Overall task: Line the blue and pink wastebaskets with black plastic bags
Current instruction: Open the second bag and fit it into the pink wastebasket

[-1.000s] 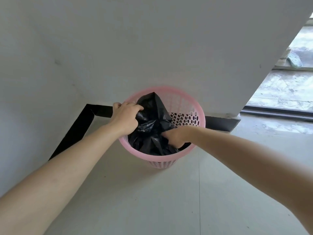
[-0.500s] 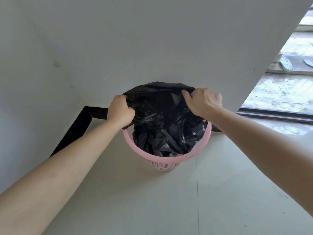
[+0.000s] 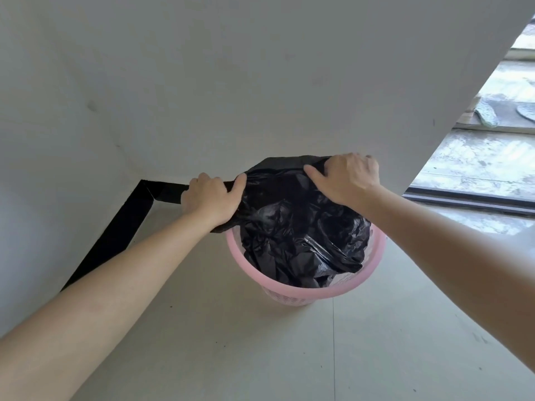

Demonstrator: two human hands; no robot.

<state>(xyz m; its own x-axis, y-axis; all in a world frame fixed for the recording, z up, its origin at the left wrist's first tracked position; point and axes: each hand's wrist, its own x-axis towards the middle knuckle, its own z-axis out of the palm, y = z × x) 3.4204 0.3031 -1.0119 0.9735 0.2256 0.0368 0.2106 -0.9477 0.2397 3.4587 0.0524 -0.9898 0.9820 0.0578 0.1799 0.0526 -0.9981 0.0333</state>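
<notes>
A pink perforated wastebasket (image 3: 292, 289) stands on the pale floor against a white wall. A crumpled black plastic bag (image 3: 298, 235) fills its inside, with the bag's mouth held up above the far rim. My left hand (image 3: 210, 199) grips the bag's edge at the far left of the basket. My right hand (image 3: 346, 178) grips the bag's edge at the far right, a little higher. The near rim of the basket is bare pink. No blue wastebasket is in view.
White walls meet in a corner at the left, edged with a black skirting strip (image 3: 115, 230). A black door track (image 3: 469, 199) and a bright outdoor floor with a slipper (image 3: 486, 114) lie at the right.
One second ago my right hand was pushed down inside the bag in the basket. Both hands have since lifted the bag's mouth and spread it apart over the far rim.
</notes>
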